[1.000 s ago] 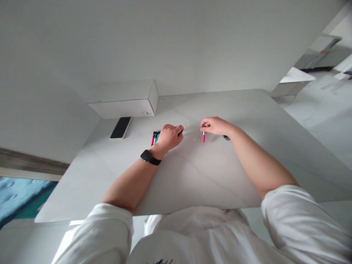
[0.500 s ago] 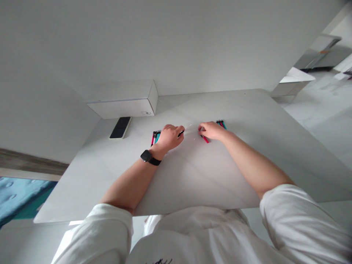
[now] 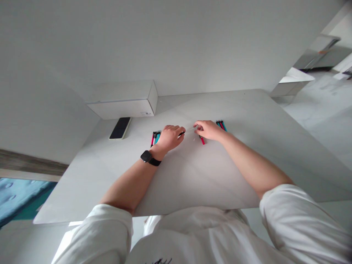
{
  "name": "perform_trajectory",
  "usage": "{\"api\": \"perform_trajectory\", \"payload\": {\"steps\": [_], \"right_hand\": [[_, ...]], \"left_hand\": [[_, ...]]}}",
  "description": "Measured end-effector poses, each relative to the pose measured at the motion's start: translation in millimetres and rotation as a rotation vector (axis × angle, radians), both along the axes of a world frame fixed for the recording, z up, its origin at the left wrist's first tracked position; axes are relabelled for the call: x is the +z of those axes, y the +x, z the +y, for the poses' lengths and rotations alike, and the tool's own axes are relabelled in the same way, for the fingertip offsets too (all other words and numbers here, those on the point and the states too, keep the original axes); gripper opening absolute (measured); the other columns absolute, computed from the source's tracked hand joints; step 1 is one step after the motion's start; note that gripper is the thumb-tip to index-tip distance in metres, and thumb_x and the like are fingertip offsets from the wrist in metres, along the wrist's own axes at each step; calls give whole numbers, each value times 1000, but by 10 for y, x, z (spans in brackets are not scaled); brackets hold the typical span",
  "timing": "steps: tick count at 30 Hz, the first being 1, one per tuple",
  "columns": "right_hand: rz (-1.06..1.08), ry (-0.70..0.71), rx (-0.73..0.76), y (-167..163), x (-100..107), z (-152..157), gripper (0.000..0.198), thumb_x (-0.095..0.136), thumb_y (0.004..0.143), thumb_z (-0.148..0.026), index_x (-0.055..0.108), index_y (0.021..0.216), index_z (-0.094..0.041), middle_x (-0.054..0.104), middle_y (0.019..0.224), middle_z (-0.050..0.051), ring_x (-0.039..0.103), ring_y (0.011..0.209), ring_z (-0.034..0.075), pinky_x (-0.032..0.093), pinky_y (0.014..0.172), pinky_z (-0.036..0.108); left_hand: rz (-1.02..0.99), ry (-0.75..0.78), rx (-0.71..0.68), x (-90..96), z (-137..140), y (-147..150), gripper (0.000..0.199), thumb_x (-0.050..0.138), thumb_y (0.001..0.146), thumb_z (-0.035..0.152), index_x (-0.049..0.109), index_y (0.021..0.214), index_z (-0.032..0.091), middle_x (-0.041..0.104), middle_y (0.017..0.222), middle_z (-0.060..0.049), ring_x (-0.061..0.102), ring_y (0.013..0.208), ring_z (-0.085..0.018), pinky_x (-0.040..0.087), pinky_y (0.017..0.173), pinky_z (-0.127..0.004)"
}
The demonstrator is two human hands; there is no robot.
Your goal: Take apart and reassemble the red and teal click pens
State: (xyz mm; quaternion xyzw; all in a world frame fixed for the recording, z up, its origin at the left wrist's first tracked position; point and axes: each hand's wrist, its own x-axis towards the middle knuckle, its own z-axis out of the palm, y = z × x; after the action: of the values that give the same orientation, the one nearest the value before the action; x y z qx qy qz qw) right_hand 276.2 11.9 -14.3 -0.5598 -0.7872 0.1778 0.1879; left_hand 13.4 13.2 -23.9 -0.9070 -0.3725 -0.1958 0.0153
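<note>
Fingers of the left hand [image 3: 169, 138], mid-frame, are pinched on a small black object [image 3: 181, 134]; those of the right hand [image 3: 208, 130], just right of centre, bend at a thin translucent strip [image 3: 189, 129], though whether they grip it cannot be told. From the left across the white tabletop [image 3: 176, 179]: a black-screened phone with a pale edge [image 3: 120, 128], a long white cardboard box [image 3: 121, 109] behind it, red and teal pens [image 3: 155, 138] beside the left hand, a slim red pen [image 3: 202, 140] partly beneath the right fingers, and a second teal-and-red pen row [image 3: 221, 125] beyond the right wrist.
</note>
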Motion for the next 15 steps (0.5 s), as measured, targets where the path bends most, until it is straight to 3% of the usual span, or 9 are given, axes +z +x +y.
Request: {"api": "perform_trajectory", "payload": {"steps": [6, 15], "right_hand": [[154, 26, 100, -87, 32, -40, 13, 65, 97, -31, 76, 97, -24, 78, 89, 1, 69, 81, 16, 45, 74, 27], [180, 6, 73, -99, 66, -41, 13, 66, 94, -31, 76, 94, -23, 77, 91, 3, 68, 84, 18, 47, 78, 29]], "left_hand": [[-58, -22, -7, 27, 6, 0, 19, 57, 105, 36, 73, 111, 25, 73, 102, -8, 67, 97, -25, 46, 93, -41], [-151, -52, 33, 56, 12, 5, 22, 58, 106, 38, 76, 111, 26, 74, 107, -9, 67, 100, -25, 47, 96, -42]]}}
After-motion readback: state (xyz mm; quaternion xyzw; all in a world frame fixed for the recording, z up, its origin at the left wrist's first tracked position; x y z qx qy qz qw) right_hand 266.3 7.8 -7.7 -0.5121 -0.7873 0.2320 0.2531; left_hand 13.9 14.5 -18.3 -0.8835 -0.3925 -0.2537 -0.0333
